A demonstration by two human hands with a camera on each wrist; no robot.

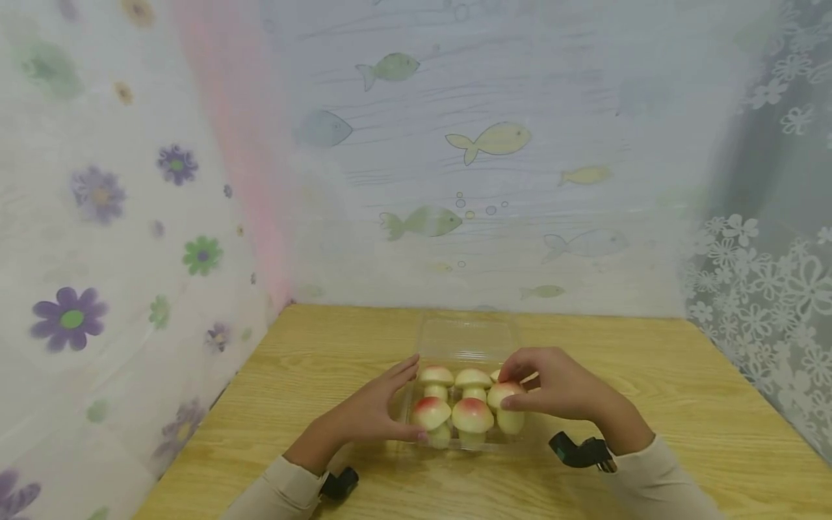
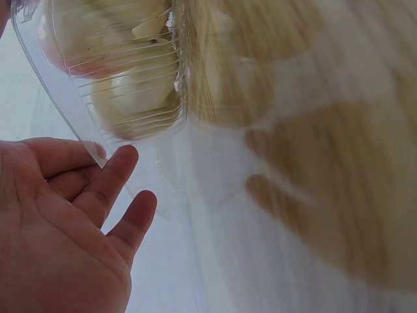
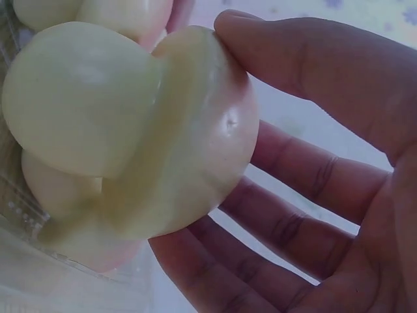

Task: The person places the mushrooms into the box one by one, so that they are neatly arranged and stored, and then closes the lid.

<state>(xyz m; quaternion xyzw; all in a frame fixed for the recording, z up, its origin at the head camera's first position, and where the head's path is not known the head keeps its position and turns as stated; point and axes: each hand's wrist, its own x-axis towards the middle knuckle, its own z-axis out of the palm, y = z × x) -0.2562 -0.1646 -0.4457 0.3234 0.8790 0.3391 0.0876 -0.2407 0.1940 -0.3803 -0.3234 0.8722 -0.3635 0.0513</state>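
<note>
Several toy mushrooms with pale yellow, red-tinged caps stand in two rows in a clear plastic box [image 1: 455, 445]. My right hand [image 1: 552, 383] grips the cap of the front right mushroom [image 1: 510, 417], thumb on one side and fingers on the other. In the right wrist view this mushroom [image 3: 189, 130] has a thick, rounded pale stem and leans against its neighbours. My left hand [image 1: 373, 408] lies spread along the box's left side, thumb near the front corner. Seen from the left wrist, its loosely extended fingers [image 2: 117, 173] touch the box's edge. A back right mushroom is mostly hidden by my right hand.
The box's transparent lid [image 1: 468, 338] is folded back behind it. Under everything is a wood-grain table [image 1: 325, 347]. A fish-patterned sheet [image 1: 494, 217] rises at the back, with flowered sheets on the left [image 1: 130, 238] and right [image 1: 767, 274].
</note>
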